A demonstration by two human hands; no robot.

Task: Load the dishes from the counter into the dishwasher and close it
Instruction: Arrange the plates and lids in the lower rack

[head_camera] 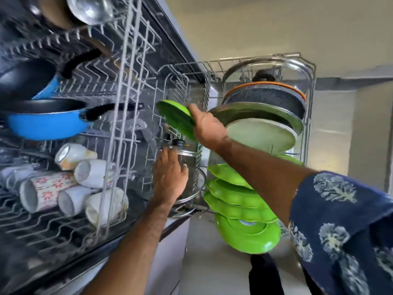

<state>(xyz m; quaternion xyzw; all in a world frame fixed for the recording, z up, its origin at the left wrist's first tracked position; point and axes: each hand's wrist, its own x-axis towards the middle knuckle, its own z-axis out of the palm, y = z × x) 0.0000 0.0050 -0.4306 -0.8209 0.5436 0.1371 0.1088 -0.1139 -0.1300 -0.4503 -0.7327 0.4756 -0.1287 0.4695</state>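
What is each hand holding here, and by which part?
The right hand holds a green plate by its rim. The left hand rests open on a glass lid, gripping nothing.

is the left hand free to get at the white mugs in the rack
Probably yes. The left hand rests open on a glass lid and holds nothing, and the white mugs lie uncovered just to its left, with only a rack wire between. The right hand is busy gripping a green plate.
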